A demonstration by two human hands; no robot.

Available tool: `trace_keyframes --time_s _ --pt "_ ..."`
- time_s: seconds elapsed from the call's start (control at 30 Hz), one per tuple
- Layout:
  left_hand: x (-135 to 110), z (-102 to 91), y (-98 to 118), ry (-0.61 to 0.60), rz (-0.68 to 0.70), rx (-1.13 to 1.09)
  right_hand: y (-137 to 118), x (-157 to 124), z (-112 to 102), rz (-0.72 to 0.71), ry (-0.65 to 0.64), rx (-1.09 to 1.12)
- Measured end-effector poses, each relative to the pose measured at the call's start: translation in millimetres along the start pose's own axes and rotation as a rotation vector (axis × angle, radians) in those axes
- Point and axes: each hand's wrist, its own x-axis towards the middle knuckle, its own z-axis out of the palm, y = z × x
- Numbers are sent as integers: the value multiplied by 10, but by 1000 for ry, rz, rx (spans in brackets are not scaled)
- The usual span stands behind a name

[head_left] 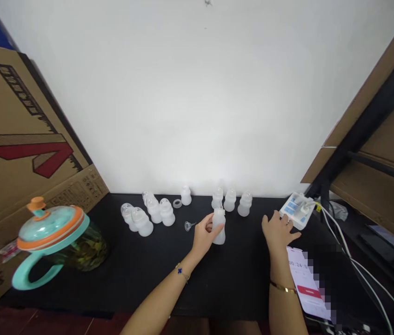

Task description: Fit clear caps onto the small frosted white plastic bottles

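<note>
My left hand is wrapped round a small translucent white bottle standing upright on the black table. My right hand lies flat on the table to the right, fingers spread, holding nothing, close to a white power strip. A tiny clear nipple piece and a clear ring lie just left of the held bottle. Three more white bottles stand behind it by the wall. Several others cluster further left.
A teal and orange lidded jug stands at the left edge. Cardboard leans behind it. A phone with a lit screen lies by my right wrist. White cables run from the power strip. A dark shelf frame rises at right.
</note>
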Motion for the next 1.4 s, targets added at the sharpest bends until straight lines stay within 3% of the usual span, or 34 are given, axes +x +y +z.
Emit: trace_keyframes --time_s 0.13,0.47,0.8,1.17,1.4 --pt "-3 6 0 7 3 21 10 12 84 31 -108 -6" --pt "7 6 -46 -4 -4 14 44 29 96 67 -161 -10" --pt "4 16 -52 -12 -2 43 -65 -56 153 -13 -156 -29" --pt "16 3 -56 0 12 44 -532 -483 118 -331 -290 -35" --pt "11 1 -15 6 16 24 -634 -582 263 -527 -234 122"
